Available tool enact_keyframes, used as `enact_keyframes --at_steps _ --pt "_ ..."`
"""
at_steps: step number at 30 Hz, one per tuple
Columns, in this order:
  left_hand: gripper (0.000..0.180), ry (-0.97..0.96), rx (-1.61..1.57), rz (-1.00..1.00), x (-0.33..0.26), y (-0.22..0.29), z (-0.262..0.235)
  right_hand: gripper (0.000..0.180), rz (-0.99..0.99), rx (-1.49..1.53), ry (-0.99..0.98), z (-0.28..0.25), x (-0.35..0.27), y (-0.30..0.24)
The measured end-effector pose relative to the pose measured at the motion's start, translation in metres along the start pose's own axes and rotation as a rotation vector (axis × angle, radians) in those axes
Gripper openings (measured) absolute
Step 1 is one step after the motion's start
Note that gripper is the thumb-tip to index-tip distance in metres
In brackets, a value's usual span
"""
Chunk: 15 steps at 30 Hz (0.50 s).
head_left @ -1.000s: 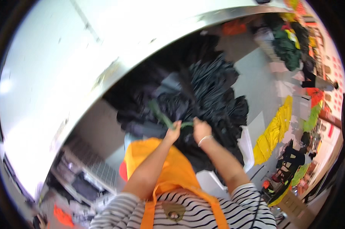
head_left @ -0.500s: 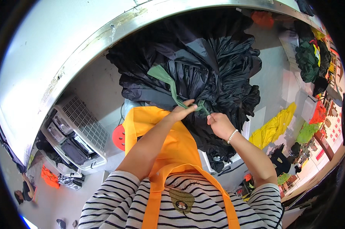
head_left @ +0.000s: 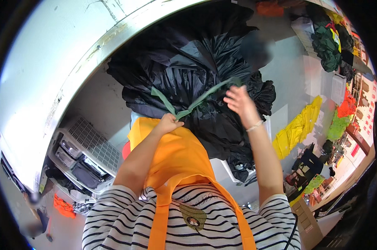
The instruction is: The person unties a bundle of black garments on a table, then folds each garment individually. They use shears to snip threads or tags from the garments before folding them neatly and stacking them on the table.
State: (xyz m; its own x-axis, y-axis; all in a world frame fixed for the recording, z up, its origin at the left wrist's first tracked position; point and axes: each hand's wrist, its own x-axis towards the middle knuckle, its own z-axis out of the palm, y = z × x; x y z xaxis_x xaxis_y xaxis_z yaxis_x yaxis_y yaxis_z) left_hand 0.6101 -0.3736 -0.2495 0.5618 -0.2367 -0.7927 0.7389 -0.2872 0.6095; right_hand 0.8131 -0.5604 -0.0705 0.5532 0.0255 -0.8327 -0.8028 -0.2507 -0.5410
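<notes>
Left hand (head_left: 170, 124) closed, pinching green strip (head_left: 203, 99) on top of black cloth pile (head_left: 167, 77). Right hand (head_left: 242, 103) spread wide, nothing seen in it, near strip's end. Best: pinch firmly, pull gently, no twists.

Left hand (head_left: 170, 123) is curled in a pinch, right hand (head_left: 241, 102) is kinda loose with fingers (head_left: 233, 100) apart, both forearms (head_left: 267, 156) stretched out front.
</notes>
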Motion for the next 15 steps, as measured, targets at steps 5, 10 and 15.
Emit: enact_keyframes --at_steps 5,10,15 --pt "0.023 -0.005 -0.336 0.103 -0.001 0.054 0.013 0.039 0.308 0.013 -0.130 0.017 0.068 0.156" --pt "0.020 0.097 -0.214 0.193 -0.011 0.030 0.022 0.035 0.228 -0.008 -0.183 0.068 0.067 0.183" --pt "0.021 0.355 -1.201 -0.001 0.002 0.014 0.030 0.042 -0.285 -0.399 -0.309 0.051 0.052 0.221"
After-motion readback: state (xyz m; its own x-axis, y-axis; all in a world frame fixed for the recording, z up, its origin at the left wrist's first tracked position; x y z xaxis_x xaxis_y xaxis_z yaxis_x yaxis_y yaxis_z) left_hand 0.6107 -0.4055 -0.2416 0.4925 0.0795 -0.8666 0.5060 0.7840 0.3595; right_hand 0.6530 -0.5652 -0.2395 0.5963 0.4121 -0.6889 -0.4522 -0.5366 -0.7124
